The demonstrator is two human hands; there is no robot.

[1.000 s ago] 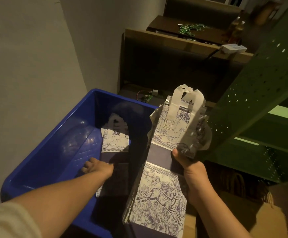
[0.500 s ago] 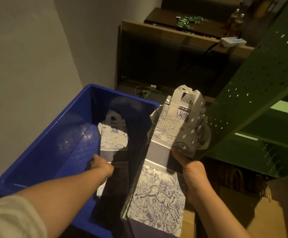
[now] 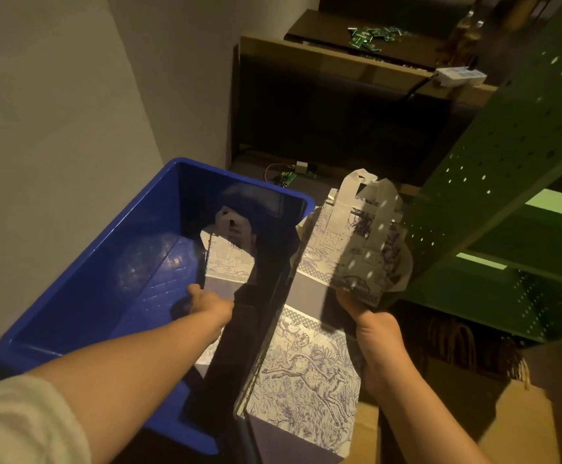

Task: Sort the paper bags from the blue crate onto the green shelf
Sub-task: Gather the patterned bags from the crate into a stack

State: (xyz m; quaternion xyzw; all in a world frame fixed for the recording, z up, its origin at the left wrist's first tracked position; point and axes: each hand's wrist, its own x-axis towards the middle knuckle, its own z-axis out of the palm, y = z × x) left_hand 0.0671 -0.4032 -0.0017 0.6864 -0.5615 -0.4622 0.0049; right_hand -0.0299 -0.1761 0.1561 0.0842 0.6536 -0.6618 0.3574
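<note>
A blue crate (image 3: 82, 296) sits low at the left. Inside it lies a white paper bag with purple print (image 3: 229, 259), flat on the bottom. My left hand (image 3: 207, 301) reaches into the crate and rests on that bag's lower part; its fingers are hidden, so the grip is unclear. My right hand (image 3: 376, 333) holds a stack of the same printed paper bags (image 3: 309, 370) upright, just right of the crate, with their white handles (image 3: 363, 195) up. The green perforated shelf (image 3: 514, 182) stands to the right of the held bags.
Brown paper bags (image 3: 467, 393) stand low at the right under the shelf. A dark wooden unit (image 3: 333, 105) rises behind the crate, with a white box (image 3: 458, 77) and green bits (image 3: 370, 35) on top. A grey wall runs along the left.
My left hand has slid further into the crate, onto the flat bag. The right hand and its bags have stayed almost in place.
</note>
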